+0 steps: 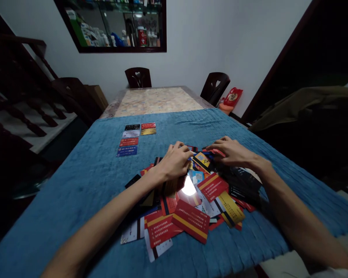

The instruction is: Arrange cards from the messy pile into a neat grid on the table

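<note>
A loose heap of plastic cards lies on the blue cloth in front of me, mostly red, with white, yellow and black ones among them. My left hand rests over the heap's far left part with its fingers curled down. A blue card edge shows by its fingertips, but whatever those fingers hold is hidden. At the heap's far right, my right hand pinches a red card. Nearer to me lie a red card with a yellow stripe and a yellow card. Light glares off the heap's middle.
Beyond the heap, several cards lie face up in two columns, with a blue card nearest and a gold card at right. The blue cloth covers the table's near part. Chairs stand around the bare far tabletop.
</note>
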A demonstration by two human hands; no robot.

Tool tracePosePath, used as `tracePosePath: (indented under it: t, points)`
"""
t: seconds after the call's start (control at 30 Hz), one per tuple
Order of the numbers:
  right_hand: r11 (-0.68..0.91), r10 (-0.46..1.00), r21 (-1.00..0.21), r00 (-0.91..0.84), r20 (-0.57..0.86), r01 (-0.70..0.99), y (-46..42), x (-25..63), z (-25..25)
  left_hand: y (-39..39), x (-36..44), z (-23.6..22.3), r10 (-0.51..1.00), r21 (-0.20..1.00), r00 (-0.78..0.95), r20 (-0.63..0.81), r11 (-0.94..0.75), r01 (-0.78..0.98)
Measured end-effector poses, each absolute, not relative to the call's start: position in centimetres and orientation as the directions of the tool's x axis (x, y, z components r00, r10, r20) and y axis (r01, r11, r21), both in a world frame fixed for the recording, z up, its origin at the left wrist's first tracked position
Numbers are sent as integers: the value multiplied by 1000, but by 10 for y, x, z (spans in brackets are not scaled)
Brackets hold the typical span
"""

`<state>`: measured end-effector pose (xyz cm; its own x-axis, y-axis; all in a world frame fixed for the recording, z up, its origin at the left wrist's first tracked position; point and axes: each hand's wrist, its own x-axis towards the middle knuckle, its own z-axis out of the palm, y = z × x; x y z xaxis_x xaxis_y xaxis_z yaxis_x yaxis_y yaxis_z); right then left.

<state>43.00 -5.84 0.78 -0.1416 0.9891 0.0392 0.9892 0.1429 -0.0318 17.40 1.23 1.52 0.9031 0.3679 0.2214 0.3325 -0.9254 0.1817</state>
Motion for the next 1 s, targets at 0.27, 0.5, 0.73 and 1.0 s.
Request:
tracePosePath:
  t: [0.27,0.5,0.73,1.0]
  points:
    - [69,996,-54,-72,-55,996,-66,446,-7,7,174,8,366,170,909,198,-926,336]
    - [119,993,-75,-118,14,990,-61,429,-9,10,173,4,362,196,907,218,-926,322]
    - [206,978,-123,-202,44,971,-57,410,-18,8,175,3,401,221,903,155,-905,365]
    - [296,954,-105,-290,71,949,-59,405,-18,7,176,0,430,215,896,110,-891,401]
